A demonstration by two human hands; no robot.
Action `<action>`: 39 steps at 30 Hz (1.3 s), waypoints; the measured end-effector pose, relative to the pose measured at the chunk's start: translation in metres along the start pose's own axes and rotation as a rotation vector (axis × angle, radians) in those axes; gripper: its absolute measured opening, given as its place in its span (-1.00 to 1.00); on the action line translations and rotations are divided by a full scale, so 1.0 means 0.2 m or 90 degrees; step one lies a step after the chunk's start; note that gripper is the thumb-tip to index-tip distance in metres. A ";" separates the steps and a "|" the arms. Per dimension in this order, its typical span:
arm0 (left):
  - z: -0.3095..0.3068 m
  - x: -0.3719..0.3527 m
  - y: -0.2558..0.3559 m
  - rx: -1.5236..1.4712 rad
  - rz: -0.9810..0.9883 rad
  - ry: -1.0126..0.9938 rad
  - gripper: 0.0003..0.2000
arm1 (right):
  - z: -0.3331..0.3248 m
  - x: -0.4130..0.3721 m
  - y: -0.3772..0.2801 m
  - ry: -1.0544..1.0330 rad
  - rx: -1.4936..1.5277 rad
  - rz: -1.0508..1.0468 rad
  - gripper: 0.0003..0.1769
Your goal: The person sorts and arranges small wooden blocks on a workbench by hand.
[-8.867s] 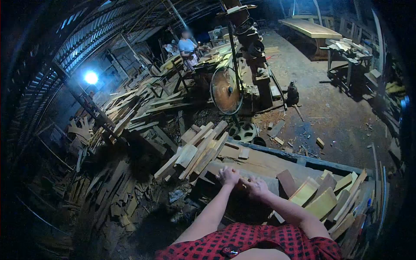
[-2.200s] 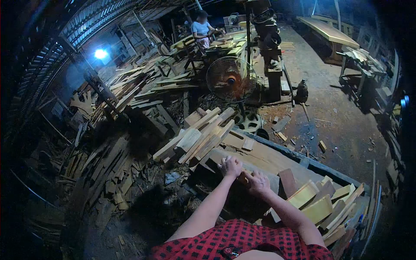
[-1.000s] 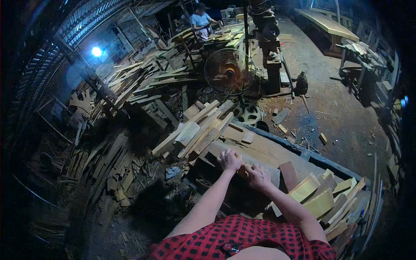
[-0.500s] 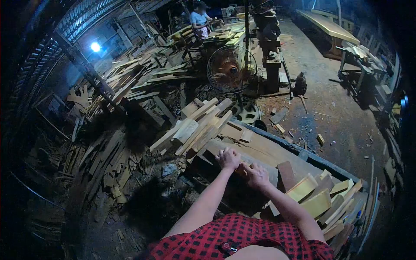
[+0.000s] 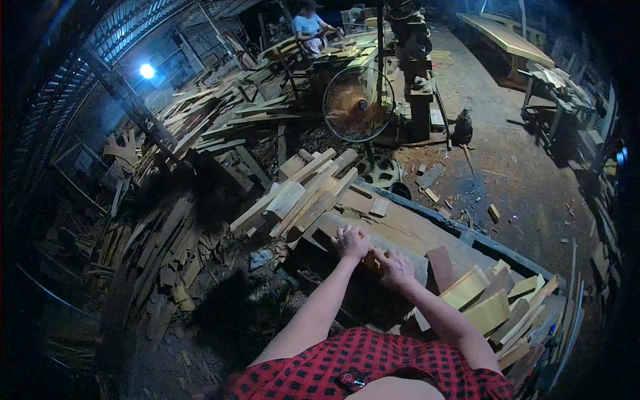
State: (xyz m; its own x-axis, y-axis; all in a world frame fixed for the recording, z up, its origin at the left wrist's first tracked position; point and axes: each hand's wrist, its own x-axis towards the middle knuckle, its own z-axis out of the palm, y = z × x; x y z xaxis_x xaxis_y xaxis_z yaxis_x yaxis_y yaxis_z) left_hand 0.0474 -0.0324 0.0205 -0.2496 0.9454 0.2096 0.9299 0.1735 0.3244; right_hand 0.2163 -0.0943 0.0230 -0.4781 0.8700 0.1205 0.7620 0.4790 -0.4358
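Both of my hands rest at the near edge of a wooden workbench (image 5: 427, 233). My left hand (image 5: 351, 242) is closed, its fingers curled over the edge. Just to its right, my right hand (image 5: 395, 267) is closed too, thumb side toward the left one. Between them shows a small light-brown piece of wood (image 5: 375, 264), mostly hidden by the fingers. Beyond my left hand lies a stack of cut wood strips (image 5: 310, 193). Several wood blocks (image 5: 487, 310) are piled beside my right forearm.
A standing fan (image 5: 360, 105) stands behind the bench. Farther back, a person (image 5: 308, 30) is among heaps of boards (image 5: 257, 120). A long table (image 5: 510, 43) stands at the far right. Wood scraps (image 5: 433, 177) litter the floor, and offcuts (image 5: 153, 247) lie at left.
My hands stay in almost the same place, with only a slight shift of the right fingers. The fan's head has turned a little, and the person at the back has moved their arms.
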 end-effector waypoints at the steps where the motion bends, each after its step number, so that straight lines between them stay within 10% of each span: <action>1: 0.00 0.00 0.00 -0.003 -0.002 0.000 -0.83 | 0.00 0.00 0.00 -0.001 -0.011 -0.004 -0.20; 39: 0.00 0.01 0.01 -0.009 -0.017 -0.010 -0.83 | -0.08 0.00 -0.05 -0.022 0.010 0.020 -0.20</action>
State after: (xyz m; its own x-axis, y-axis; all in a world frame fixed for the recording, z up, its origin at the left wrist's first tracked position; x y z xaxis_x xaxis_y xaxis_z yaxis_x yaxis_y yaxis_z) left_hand 0.0489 -0.0308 0.0222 -0.2706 0.9444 0.1866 0.9186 0.1953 0.3435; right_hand 0.2162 -0.0973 0.0417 -0.4689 0.8800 0.0761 0.7700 0.4494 -0.4530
